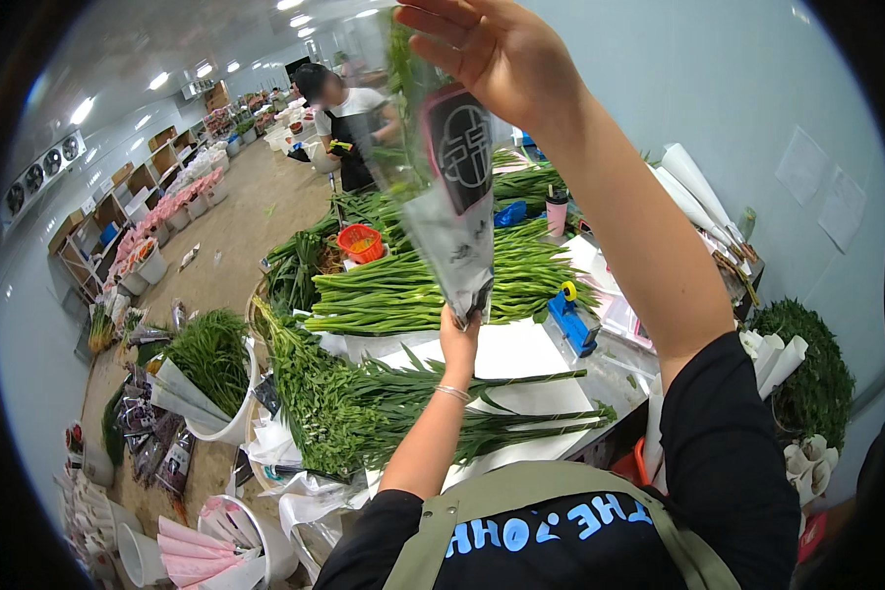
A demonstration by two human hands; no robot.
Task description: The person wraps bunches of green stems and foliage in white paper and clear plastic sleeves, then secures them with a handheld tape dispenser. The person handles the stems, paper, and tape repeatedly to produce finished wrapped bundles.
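A clear plastic flower sleeve [446,236] with a black, pink-edged label stands upright in front of me, narrow end down. Green foliage [404,59] shows through its upper part. My left hand [460,335] grips the sleeve's pointed bottom above the table. Up at the sleeve's top edge is my right hand [490,55], fingers extended and apart; its fingertips partly leave the picture. Below lie leafy cut stems [487,428] on white paper [520,350]. Behind the sleeve spreads a thick row of long green stems [383,291].
A blue tape dispenser [571,321], a pink lidded cup [557,210] and an orange basket [360,243] stand on the table. To the left are a white bucket of greenery [247,405] and another with pink wrapping [276,549]. A co-worker [346,122] stands beyond the table.
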